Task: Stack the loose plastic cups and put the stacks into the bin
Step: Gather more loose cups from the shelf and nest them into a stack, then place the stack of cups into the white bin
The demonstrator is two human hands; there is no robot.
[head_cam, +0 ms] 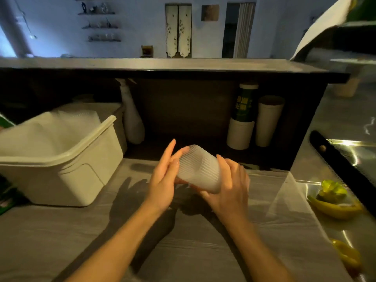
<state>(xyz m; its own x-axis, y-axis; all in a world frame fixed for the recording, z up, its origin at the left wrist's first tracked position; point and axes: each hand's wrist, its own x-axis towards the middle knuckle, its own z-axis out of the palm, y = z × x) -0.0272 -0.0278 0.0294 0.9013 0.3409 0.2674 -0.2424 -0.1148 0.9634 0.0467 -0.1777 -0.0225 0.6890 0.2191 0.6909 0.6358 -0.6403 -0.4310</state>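
A stack of translucent ribbed plastic cups [200, 169] lies tilted on its side above the grey counter, held between both hands. My left hand [162, 180] presses flat against the stack's left end, fingers stretched upward. My right hand [230, 186] wraps around the lower right end. The cream plastic bin [81, 178] stands on the counter to the left, apart from the hands, and several white stacks lie inside it at the back.
A spray bottle [132, 119] and tall cup sleeves [268, 121] stand in the dark shelf recess behind the hands. A clear plastic bag [289, 200] lies right of the hands. Yellow-green items [333, 200] sit on the metal surface at the right.
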